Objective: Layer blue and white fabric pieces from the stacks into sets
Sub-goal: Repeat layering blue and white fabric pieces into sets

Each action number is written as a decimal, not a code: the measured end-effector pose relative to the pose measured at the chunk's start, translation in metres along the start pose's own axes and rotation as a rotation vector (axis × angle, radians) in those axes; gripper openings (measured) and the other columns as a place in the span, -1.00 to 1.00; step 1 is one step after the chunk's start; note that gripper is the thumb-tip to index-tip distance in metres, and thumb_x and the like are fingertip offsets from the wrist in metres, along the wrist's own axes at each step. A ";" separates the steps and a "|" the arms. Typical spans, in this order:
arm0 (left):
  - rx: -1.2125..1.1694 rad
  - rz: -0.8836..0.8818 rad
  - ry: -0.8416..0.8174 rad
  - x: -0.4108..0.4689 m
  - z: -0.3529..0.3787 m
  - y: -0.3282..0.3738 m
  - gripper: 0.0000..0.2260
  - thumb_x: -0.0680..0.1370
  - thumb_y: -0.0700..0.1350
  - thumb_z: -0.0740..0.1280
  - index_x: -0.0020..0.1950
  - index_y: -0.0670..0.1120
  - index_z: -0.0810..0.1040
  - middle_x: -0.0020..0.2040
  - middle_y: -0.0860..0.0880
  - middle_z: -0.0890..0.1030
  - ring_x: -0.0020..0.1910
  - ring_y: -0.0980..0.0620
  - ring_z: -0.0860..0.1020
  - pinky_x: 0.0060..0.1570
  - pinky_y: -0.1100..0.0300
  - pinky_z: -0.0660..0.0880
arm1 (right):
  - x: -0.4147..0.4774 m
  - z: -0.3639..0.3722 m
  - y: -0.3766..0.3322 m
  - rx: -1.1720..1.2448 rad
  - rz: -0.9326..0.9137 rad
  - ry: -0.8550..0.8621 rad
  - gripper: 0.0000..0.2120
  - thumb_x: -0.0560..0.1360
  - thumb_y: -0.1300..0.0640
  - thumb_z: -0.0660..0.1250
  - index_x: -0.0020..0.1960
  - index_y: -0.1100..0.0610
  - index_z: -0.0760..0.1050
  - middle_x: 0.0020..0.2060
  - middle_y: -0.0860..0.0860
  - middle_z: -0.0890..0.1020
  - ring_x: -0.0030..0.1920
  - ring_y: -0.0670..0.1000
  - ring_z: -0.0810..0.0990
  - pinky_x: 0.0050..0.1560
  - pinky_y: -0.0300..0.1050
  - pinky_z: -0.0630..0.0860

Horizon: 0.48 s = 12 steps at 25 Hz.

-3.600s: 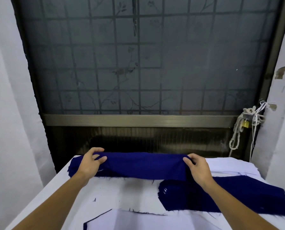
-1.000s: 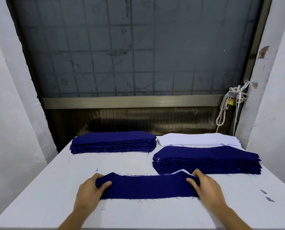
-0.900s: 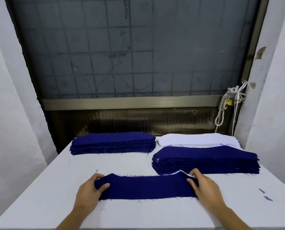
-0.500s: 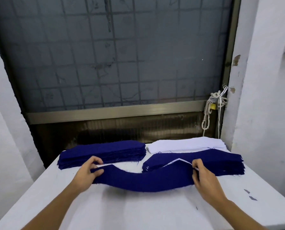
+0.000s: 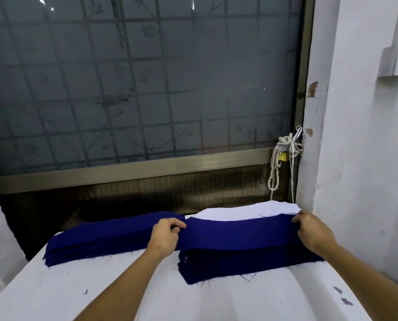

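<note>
Two bare hands reach over the white table (image 5: 54, 297): nearest sits the right blue stack (image 5: 239, 262), and just above it left hand (image 5: 164, 235) and right hand (image 5: 313, 230) each pinch an end of one blue fabric piece (image 5: 235, 232); farther back, the left blue stack (image 5: 96, 239) and a white stack (image 5: 246, 210)

From where I stand, the near part of the tabletop (image 5: 77, 286) lies bare, and both forearms reach in over it. Farther back the left blue stack (image 5: 100, 237) and right blue stack (image 5: 239, 260) block the way, with a white stack (image 5: 246, 210) behind. The left hand (image 5: 164, 235) and right hand (image 5: 313, 230) stretch a blue piece (image 5: 235, 232) above the right one. A wall (image 5: 355, 158) hems the right side, and a window (image 5: 147, 89) closes the back.
</note>
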<state>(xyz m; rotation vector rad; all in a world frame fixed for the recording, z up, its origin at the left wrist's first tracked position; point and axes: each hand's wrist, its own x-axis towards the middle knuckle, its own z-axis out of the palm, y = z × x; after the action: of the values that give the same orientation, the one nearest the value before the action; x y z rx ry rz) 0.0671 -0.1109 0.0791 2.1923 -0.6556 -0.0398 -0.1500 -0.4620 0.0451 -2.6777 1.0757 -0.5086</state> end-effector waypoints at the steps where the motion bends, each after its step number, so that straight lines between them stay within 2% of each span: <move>1: 0.006 -0.013 -0.003 0.003 0.013 0.002 -0.76 0.67 -0.29 0.25 0.11 -0.04 0.68 0.13 0.03 0.56 0.17 0.05 0.53 0.20 0.19 0.53 | 0.006 0.001 0.008 -0.007 0.020 -0.030 -0.62 0.60 0.37 0.19 0.32 0.10 0.53 0.34 0.03 0.52 0.26 0.06 0.54 0.31 -0.07 0.51; 3: 0.020 -0.044 -0.002 0.008 0.032 0.004 -0.80 0.66 -0.28 0.28 0.11 -0.06 0.67 0.12 0.02 0.58 0.18 0.03 0.55 0.22 0.18 0.53 | 0.014 0.002 0.021 -0.028 0.042 -0.070 -0.65 0.60 0.35 0.20 0.32 0.10 0.53 0.34 0.06 0.53 0.27 0.08 0.55 0.32 -0.07 0.50; 5: 0.033 -0.090 -0.002 0.012 0.046 0.003 -0.84 0.64 -0.26 0.33 0.09 -0.05 0.65 0.08 0.01 0.61 0.16 0.04 0.57 0.20 0.18 0.55 | 0.017 0.004 0.033 -0.081 0.046 -0.104 -0.68 0.59 0.31 0.22 0.27 0.08 0.54 0.26 0.06 0.58 0.20 0.07 0.57 0.25 -0.10 0.53; 9: 0.053 -0.164 -0.018 0.015 0.059 -0.011 -0.92 0.61 -0.23 0.39 -0.02 -0.05 0.59 -0.02 -0.05 0.64 0.02 0.01 0.60 0.03 0.14 0.61 | 0.015 0.008 0.046 -0.188 0.062 -0.142 -0.72 0.50 0.32 0.20 0.09 0.08 0.56 0.12 0.05 0.59 0.13 0.09 0.56 0.08 -0.07 0.54; 12: 0.027 -0.198 -0.031 0.012 0.065 -0.020 -0.92 0.60 -0.17 0.42 -0.08 -0.05 0.57 -0.03 -0.03 0.62 -0.01 -0.08 0.64 -0.05 0.08 0.64 | 0.010 0.013 0.049 -0.282 0.065 -0.126 -0.74 0.51 0.29 0.19 0.09 0.06 0.54 0.13 -0.01 0.53 0.14 0.04 0.47 0.02 -0.07 0.54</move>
<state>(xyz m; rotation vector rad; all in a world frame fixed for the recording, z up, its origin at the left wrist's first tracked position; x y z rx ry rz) 0.0702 -0.1521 0.0240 2.2801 -0.4568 -0.1687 -0.1690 -0.5028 0.0200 -2.8535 1.2768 -0.1838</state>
